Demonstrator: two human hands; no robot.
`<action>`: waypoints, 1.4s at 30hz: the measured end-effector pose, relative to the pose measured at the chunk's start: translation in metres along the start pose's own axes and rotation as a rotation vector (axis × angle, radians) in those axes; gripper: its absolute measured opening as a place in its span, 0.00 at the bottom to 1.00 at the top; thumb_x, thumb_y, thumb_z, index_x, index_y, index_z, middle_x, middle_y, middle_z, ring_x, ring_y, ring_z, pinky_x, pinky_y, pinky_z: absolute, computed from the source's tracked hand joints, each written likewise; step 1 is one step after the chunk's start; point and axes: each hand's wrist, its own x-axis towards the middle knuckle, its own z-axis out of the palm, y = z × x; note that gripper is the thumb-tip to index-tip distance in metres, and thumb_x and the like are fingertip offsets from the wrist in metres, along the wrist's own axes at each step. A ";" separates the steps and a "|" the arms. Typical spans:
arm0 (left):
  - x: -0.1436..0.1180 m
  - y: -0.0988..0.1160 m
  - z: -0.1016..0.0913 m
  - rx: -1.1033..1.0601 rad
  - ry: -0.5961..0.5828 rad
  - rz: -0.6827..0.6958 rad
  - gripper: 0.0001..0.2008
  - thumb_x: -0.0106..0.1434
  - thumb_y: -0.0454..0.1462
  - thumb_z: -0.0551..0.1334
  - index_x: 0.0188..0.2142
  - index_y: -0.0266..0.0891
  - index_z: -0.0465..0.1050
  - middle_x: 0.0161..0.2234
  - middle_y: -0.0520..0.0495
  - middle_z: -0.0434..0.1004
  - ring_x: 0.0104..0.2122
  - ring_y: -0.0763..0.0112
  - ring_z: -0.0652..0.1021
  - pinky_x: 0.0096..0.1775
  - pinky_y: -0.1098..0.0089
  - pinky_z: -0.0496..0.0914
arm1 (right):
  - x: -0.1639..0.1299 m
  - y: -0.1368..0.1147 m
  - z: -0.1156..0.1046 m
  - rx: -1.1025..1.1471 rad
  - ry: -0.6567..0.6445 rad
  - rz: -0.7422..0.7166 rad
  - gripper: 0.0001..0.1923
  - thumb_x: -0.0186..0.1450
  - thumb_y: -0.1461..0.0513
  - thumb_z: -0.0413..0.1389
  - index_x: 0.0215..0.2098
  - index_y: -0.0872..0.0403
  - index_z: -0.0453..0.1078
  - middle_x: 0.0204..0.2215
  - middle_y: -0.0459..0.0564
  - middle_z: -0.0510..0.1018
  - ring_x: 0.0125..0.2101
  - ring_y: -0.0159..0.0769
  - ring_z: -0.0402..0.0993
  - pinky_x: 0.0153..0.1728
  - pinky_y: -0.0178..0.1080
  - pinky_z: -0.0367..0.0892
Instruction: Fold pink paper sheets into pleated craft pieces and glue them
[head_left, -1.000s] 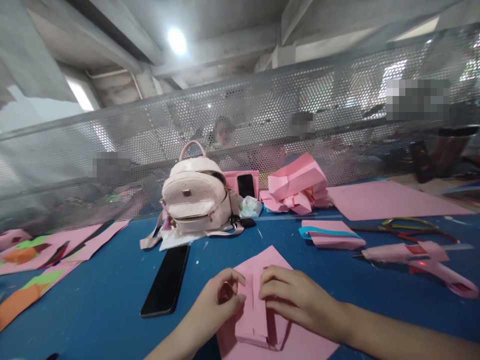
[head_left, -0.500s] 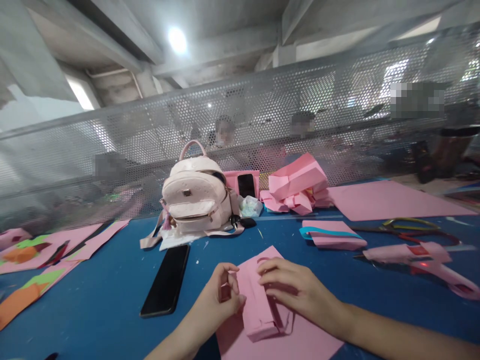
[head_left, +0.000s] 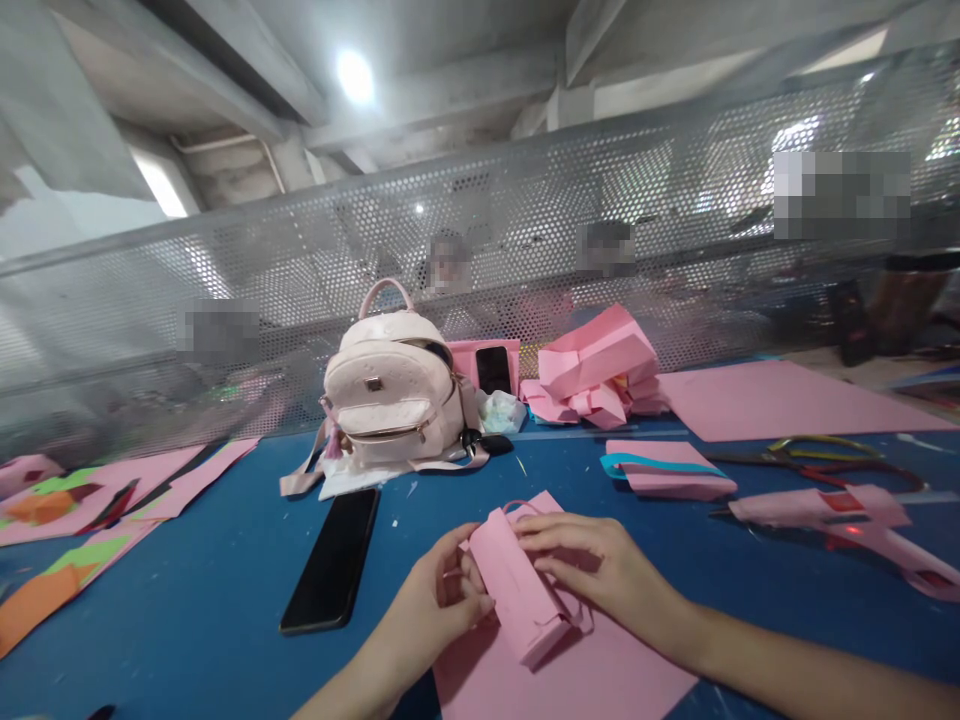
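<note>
Open blue table (head_left: 187, 600) lies to my left hand's (head_left: 439, 605) side, broken only by the black phone (head_left: 332, 560) lying flat just beside it. Ahead, a clear strip of table runs up to the pink backpack (head_left: 390, 400), which stands upright and blocks the middle, with the heap of folded pink paper (head_left: 596, 370) beside it. To my right hand's (head_left: 600, 580) side: free table nearby, then the pink glue gun (head_left: 840, 515) and scissors (head_left: 817, 455); the perforated metal screen (head_left: 225, 270) closes the far edge.
</note>
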 end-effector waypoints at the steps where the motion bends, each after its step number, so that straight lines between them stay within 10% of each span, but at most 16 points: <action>1: 0.000 0.000 0.000 0.001 -0.002 0.001 0.34 0.51 0.37 0.71 0.56 0.38 0.64 0.29 0.55 0.65 0.26 0.76 0.69 0.33 0.71 0.65 | 0.000 0.000 0.000 0.004 0.003 0.003 0.11 0.67 0.55 0.57 0.44 0.48 0.78 0.45 0.51 0.81 0.49 0.41 0.75 0.53 0.45 0.69; 19: -0.001 0.013 0.000 0.266 0.002 0.023 0.18 0.61 0.44 0.64 0.45 0.35 0.70 0.21 0.58 0.62 0.21 0.75 0.68 0.29 0.71 0.63 | -0.003 -0.002 0.003 -0.114 -0.124 -0.126 0.12 0.71 0.59 0.52 0.50 0.48 0.74 0.50 0.52 0.77 0.52 0.38 0.71 0.52 0.42 0.67; 25: -0.003 0.019 -0.002 0.400 0.042 0.070 0.10 0.58 0.37 0.64 0.40 0.36 0.72 0.32 0.50 0.69 0.29 0.73 0.70 0.32 0.71 0.65 | -0.003 -0.003 0.004 -0.101 -0.171 -0.176 0.10 0.71 0.60 0.53 0.48 0.50 0.73 0.49 0.52 0.76 0.50 0.36 0.71 0.51 0.39 0.67; 42: -0.011 0.029 0.007 -0.493 -0.144 -0.228 0.26 0.47 0.30 0.76 0.44 0.34 0.70 0.38 0.41 0.77 0.39 0.65 0.79 0.48 0.65 0.68 | 0.005 -0.001 0.001 0.085 -0.039 0.071 0.12 0.67 0.55 0.57 0.43 0.49 0.78 0.44 0.51 0.81 0.46 0.41 0.77 0.49 0.43 0.69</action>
